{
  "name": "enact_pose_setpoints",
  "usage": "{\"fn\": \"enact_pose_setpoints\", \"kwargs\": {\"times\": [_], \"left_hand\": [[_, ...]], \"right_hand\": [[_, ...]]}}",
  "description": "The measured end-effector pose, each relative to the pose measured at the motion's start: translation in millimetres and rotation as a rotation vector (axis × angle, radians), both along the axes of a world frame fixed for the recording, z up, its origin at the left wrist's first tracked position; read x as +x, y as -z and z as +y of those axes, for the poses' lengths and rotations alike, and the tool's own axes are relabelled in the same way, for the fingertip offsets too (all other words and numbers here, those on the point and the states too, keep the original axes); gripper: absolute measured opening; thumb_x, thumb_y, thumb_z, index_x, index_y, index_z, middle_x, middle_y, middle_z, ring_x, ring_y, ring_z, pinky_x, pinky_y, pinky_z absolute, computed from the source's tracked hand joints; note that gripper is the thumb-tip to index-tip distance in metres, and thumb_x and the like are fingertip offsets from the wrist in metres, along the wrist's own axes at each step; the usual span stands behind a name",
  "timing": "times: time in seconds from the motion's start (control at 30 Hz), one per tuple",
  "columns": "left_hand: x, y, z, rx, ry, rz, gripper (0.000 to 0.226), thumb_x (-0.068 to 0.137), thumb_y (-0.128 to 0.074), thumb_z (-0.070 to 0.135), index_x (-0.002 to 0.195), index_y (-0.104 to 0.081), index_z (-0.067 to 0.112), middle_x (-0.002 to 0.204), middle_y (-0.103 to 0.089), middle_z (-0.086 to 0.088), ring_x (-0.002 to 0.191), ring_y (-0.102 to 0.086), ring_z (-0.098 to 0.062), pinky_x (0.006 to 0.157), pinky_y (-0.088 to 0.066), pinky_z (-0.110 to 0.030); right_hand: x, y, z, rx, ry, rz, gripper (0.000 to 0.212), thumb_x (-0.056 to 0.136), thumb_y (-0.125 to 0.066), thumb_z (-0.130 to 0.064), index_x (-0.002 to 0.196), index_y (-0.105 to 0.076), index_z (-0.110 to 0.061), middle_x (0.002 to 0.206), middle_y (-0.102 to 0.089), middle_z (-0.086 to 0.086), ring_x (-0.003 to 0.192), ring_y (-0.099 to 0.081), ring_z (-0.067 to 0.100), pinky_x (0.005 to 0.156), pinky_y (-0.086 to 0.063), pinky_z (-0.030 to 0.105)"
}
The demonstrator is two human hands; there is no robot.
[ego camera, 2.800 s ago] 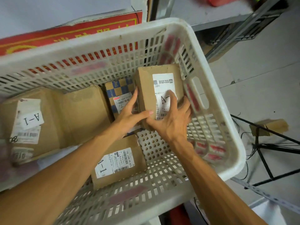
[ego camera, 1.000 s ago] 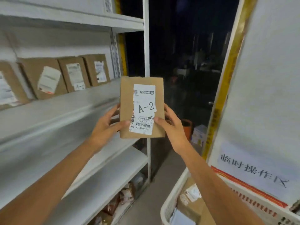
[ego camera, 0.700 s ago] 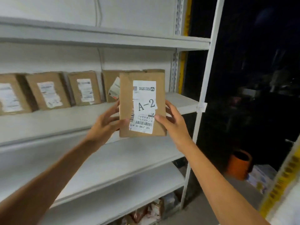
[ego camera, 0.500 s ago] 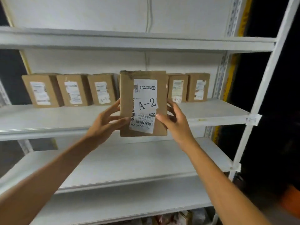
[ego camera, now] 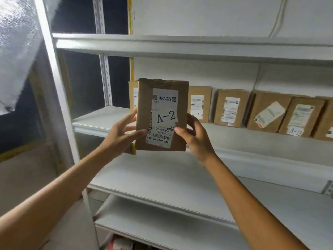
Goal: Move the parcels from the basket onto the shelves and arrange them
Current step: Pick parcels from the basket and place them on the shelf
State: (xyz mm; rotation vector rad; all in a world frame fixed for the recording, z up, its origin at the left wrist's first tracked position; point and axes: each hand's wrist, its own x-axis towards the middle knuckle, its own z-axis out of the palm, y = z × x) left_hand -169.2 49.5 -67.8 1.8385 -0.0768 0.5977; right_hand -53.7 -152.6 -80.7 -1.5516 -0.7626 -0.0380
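While the A-2 parcel (ego camera: 162,116) hangs in front of the middle shelf (ego camera: 100,121), upright with its label facing us, nothing about this one is settled yet: it's off the basket but not on a board. The left grip (ego camera: 120,134) clasps its edge at 9 o'clock, thumb laid across the front, and the right grip (ego camera: 196,136) clasps the edge at 3 o'clock, thumb pressed onto the label. So both are closed around the box, which touches no shelf.

Done so far, by the look of it: a row of shelved parcels (ego camera: 230,107) stands upright at the back of the middle shelf, running off toward 3 o'clock, and one of them, the far parcel (ego camera: 302,116), also carries an A-2 tag. I'd judge this box belongs with that row. The lower shelf (ego camera: 162,177) at 6 o'clock holds no parcels that I can see.

What's left I can't count, because the basket is out of sight altogether. The row is cut off at the right edge, so its full length is unknown. One more box, the hidden parcel (ego camera: 133,94), peeks out behind the held one at 10 o'clock, mostly covered. The fingers behind the box are hidden too, and a red-and-white something at the bottom at 7 o'clock is too cropped to name
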Motion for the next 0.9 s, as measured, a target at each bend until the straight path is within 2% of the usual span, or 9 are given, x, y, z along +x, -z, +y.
{"fn": "enact_pose_setpoints", "kwargs": {"times": [0.13, 0.27, 0.37, 0.47, 0.57, 0.73, 0.77, 0.83, 0.9], "left_hand": [[3.9, 2.4, 73.7, -0.027, -0.019, 0.004, 0.076, 0.079, -0.067, 0.030, 0.147, -0.033, 0.033, 0.129, -0.058, 0.013, 0.109, -0.064, -0.010, 0.069, -0.058, -0.023], [17.0, 7.7, 130.0, 0.028, -0.094, 0.014, 0.079, 0.078, -0.073, 0.035, 0.145, -0.032, 0.039, 0.135, -0.054, 0.009, 0.115, -0.060, -0.015, 0.075, -0.059, -0.030], [33.9, 8.9, 163.7, 0.072, -0.196, 0.002, 0.086, 0.075, -0.075, 0.037, 0.147, -0.028, 0.039, 0.143, -0.047, 0.008, 0.119, -0.052, -0.012, 0.078, -0.053, -0.025], [51.4, 10.2, 201.4, 0.101, -0.243, 0.016, 0.087, 0.077, -0.075, 0.034, 0.148, -0.026, 0.037, 0.138, -0.050, 0.011, 0.106, -0.057, -0.004, 0.080, -0.047, -0.023], [75.5, 15.1, 241.5, 0.107, -0.247, 0.042, 0.083, 0.079, -0.075, 0.023, 0.148, -0.029, 0.033, 0.112, -0.058, 0.016, 0.085, -0.067, 0.005, 0.077, -0.051, -0.024], [131.1, 21.4, 307.6, 0.076, -0.306, 0.019, 0.072, 0.080, -0.075, 0.012, 0.134, -0.036, 0.040, 0.107, -0.059, 0.017, 0.085, -0.066, 0.007, 0.074, -0.055, -0.022], [142.1, 22.9, 319.5, 0.074, -0.326, 0.029, 0.071, 0.080, -0.074, 0.011, 0.131, -0.037, 0.043, 0.106, -0.059, 0.019, 0.086, -0.065, 0.006, 0.073, -0.056, -0.021], [160.6, 26.4, 340.6, 0.055, -0.368, 0.053, 0.069, 0.081, -0.074, 0.010, 0.126, -0.038, 0.047, 0.103, -0.059, 0.024, 0.089, -0.061, 0.005, 0.070, -0.056, -0.019], [178.7, 31.1, 361.2, 0.055, -0.396, 0.050, 0.066, 0.080, -0.074, 0.013, 0.125, -0.041, 0.047, 0.101, -0.060, 0.028, 0.091, -0.059, 0.007, 0.067, -0.053, -0.016]], "right_hand": [[8.4, -6.3, 69.9, -0.044, -0.024, -0.029, 0.048, 0.090, -0.068, -0.028, 0.134, -0.051, -0.024, 0.130, -0.061, -0.006, 0.110, -0.063, 0.018, 0.091, -0.057, 0.041], [19.0, -1.8, 136.5, -0.065, -0.033, -0.028, 0.044, 0.090, -0.067, -0.027, 0.132, -0.054, -0.023, 0.129, -0.062, -0.004, 0.112, -0.062, 0.017, 0.093, -0.055, 0.044], [34.6, 2.2, 182.4, -0.083, -0.019, -0.034, 0.038, 0.091, -0.066, -0.023, 0.128, -0.057, -0.020, 0.125, -0.064, -0.003, 0.109, -0.063, 0.013, 0.095, -0.054, 0.042], [54.8, 7.9, 226.2, -0.101, -0.018, -0.067, 0.037, 0.091, -0.066, -0.020, 0.127, -0.058, -0.017, 0.126, -0.064, -0.001, 0.113, -0.060, 0.015, 0.096, -0.053, 0.036], [81.0, 13.2, 272.4, -0.138, -0.012, -0.133, 0.039, 0.092, -0.066, -0.018, 0.129, -0.056, -0.015, 0.130, -0.061, 0.000, 0.115, -0.056, 0.014, 0.096, -0.047, 0.024], [136.7, 13.1, 347.9, -0.167, 0.013, -0.218, 0.037, 0.089, -0.068, -0.013, 0.124, -0.057, -0.008, 0.111, -0.061, -0.009, 0.094, -0.053, -0.006, 0.077, -0.040, -0.001], [148.2, 12.0, 361.7, -0.176, 0.026, -0.221, 0.039, 0.088, -0.069, -0.012, 0.125, -0.057, -0.007, 0.111, -0.060, -0.009, 0.095, -0.054, -0.003, 0.079, -0.043, 0.003], [168.5, 13.3, 387.1, -0.210, 0.046, -0.227, 0.044, 0.087, -0.070, -0.012, 0.129, -0.056, -0.006, 0.121, -0.062, 0.000, 0.105, -0.058, 0.010, 0.092, -0.049, 0.023], [184.8, 16.1, 409.4, -0.271, 0.081, -0.231, 0.050, 0.087, -0.071, -0.017, 0.133, -0.053, -0.011, 0.127, -0.062, 0.004, 0.110, -0.059, 0.019, 0.095, -0.051, 0.039]]}}
